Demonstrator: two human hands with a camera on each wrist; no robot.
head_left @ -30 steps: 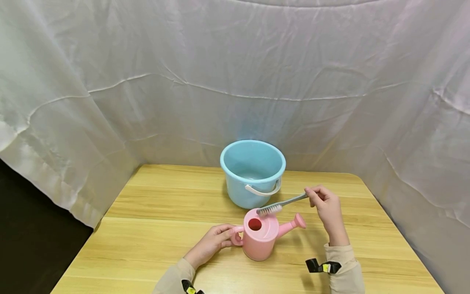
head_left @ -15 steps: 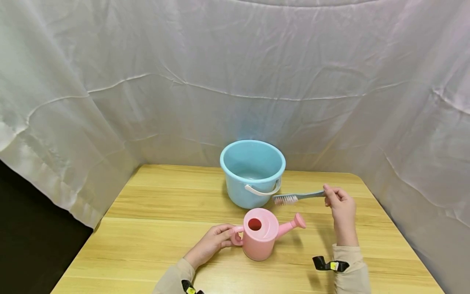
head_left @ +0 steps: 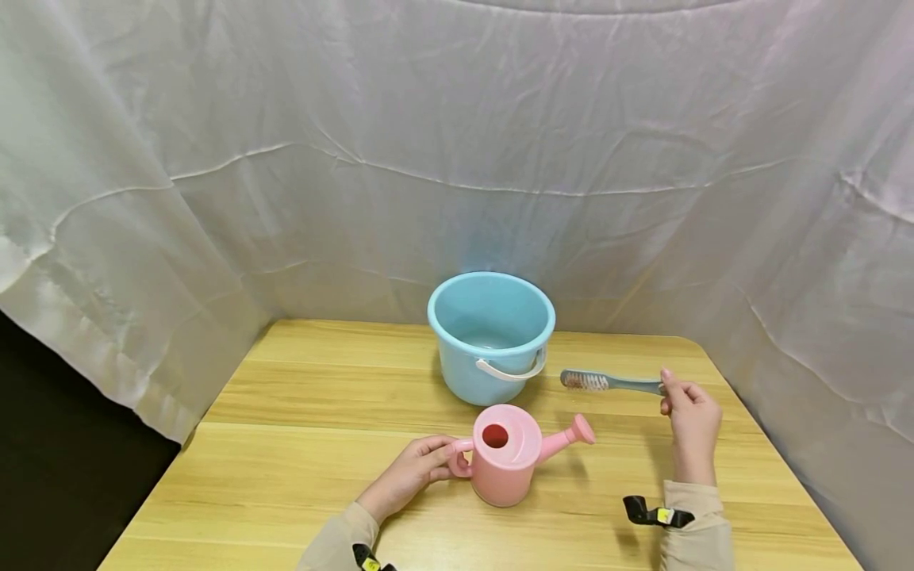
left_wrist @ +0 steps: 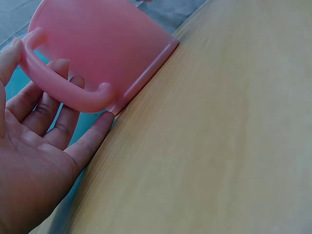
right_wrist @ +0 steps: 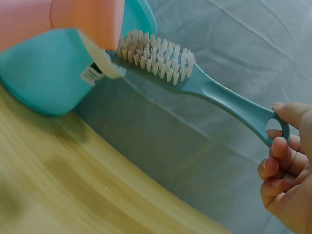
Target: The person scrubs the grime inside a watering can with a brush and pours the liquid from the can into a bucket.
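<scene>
A pink toy watering can (head_left: pixel 503 468) stands upright on the table, its spout pointing right. At its handle (left_wrist: pixel 68 90), my left hand (head_left: pixel 414 472) holds it between the thumb and fingers; the other fingers extend alongside the can's side. To the right, my right hand (head_left: pixel 694 424) pinches the hanging-hole end of a grey-blue scrub brush (right_wrist: pixel 234 105) between thumb and fingertips. The brush is in the air above the table, roughly level, with its pale bristles (head_left: pixel 587 382) toward the left. They look brownish at the tip end.
Behind the watering can stands a light blue bucket (head_left: pixel 489 377) with a white handle (head_left: pixel 510 373) hanging at its front. The wooden table (head_left: pixel 321 396) backs onto a grey-white curtain (head_left: pixel 457 159) that also runs along both sides.
My right hand has carried the brush off the watering can's top, rightward past the bucket, and turned it a little. The left hand and watering can have stayed put.
</scene>
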